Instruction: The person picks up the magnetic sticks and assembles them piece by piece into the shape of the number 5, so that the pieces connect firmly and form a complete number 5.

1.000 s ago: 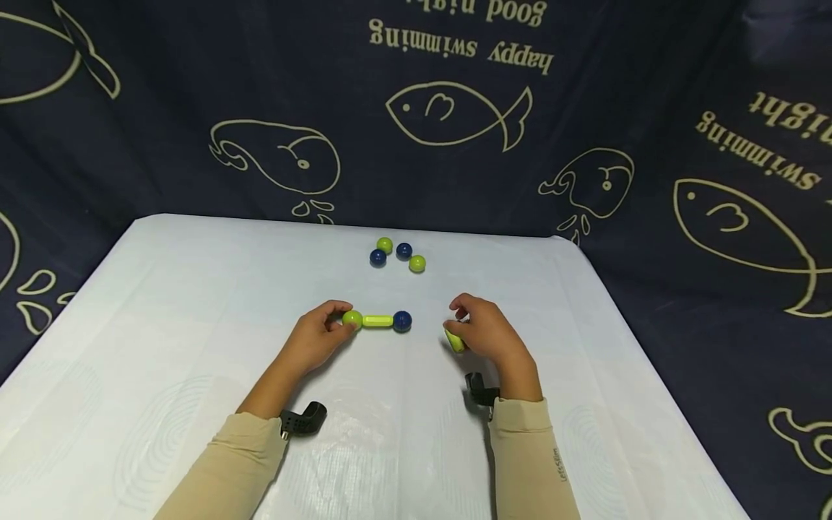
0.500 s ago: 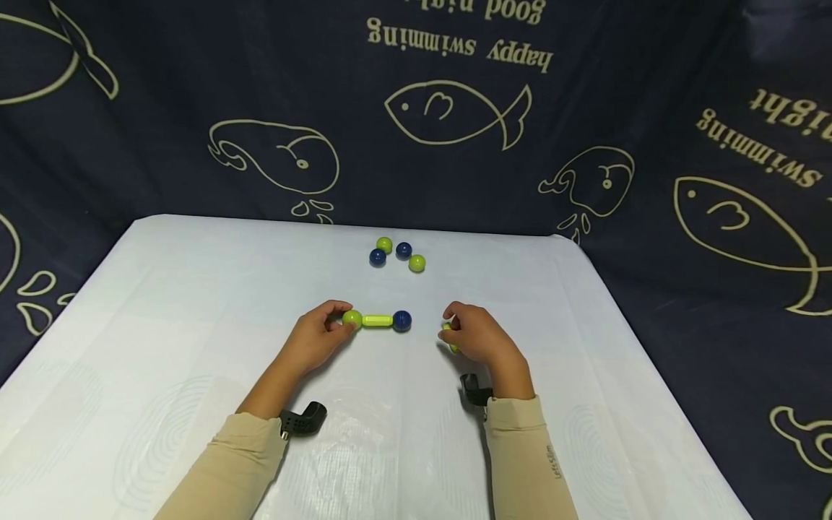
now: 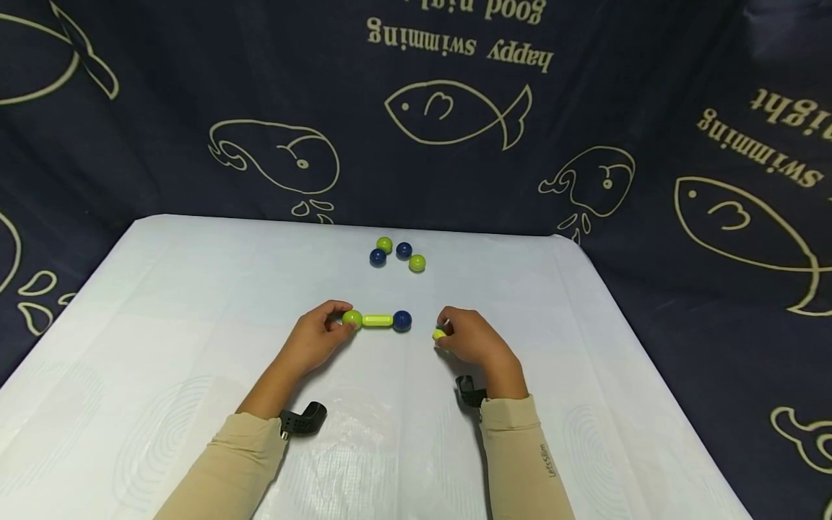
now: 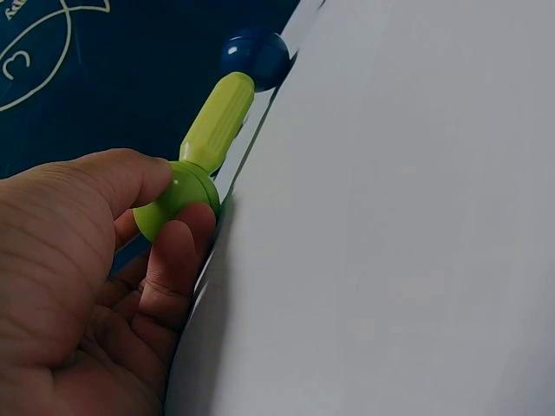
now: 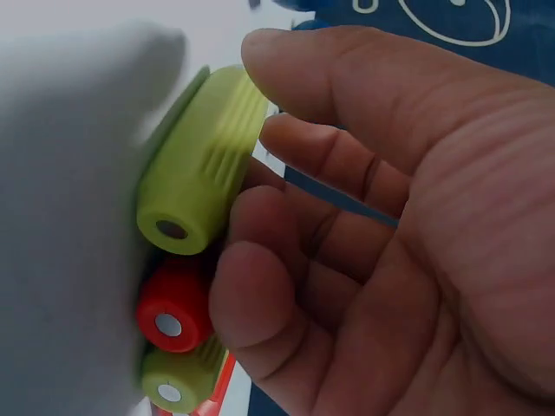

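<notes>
My left hand (image 3: 313,338) pinches a light green ball (image 4: 178,201) between thumb and fingers. That ball is joined to a yellow-green magnetic rod (image 3: 378,321), whose far end meets a dark blue ball (image 3: 402,321). Right of them, my right hand (image 3: 479,338) holds another yellow-green magnetic rod (image 5: 204,165) at its thumb and forefinger. In the right wrist view, a red rod (image 5: 173,308) and a second yellow-green rod (image 5: 178,380) lie against the curled fingers, with more red below. Grey metal discs show in the rod ends. The hand hides most of these rods in the head view.
Towards the back of the white-covered table (image 3: 195,289) sit two green balls, one nearer (image 3: 417,263), and two dark blue balls, one at the left (image 3: 378,258). A dark cloth (image 3: 455,180) with fish drawings hangs behind the table.
My right hand has moved slightly left, closer to the blue ball, and the yellow-green rod in it has turned more end-on. The left hand and the joined pieces have stayed in place.
</notes>
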`<act>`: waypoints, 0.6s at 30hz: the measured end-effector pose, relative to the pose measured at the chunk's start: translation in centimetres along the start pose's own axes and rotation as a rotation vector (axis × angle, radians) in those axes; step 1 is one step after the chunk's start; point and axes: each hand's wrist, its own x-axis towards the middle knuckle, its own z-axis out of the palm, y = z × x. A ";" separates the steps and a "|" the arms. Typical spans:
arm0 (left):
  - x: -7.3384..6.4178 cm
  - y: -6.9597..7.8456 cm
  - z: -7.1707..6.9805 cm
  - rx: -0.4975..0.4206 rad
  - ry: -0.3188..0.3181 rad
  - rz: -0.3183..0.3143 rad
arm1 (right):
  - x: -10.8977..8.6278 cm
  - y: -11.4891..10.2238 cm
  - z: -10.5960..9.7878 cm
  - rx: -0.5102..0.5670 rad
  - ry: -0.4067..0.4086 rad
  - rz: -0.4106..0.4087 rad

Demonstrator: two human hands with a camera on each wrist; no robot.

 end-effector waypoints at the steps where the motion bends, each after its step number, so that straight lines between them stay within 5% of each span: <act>1: 0.0 0.0 0.0 -0.002 0.001 0.001 | 0.0 0.0 0.0 0.000 0.000 0.001; 18: 0.1 -0.1 0.1 0.006 0.002 -0.007 | 0.1 0.3 0.0 -0.019 0.031 -0.047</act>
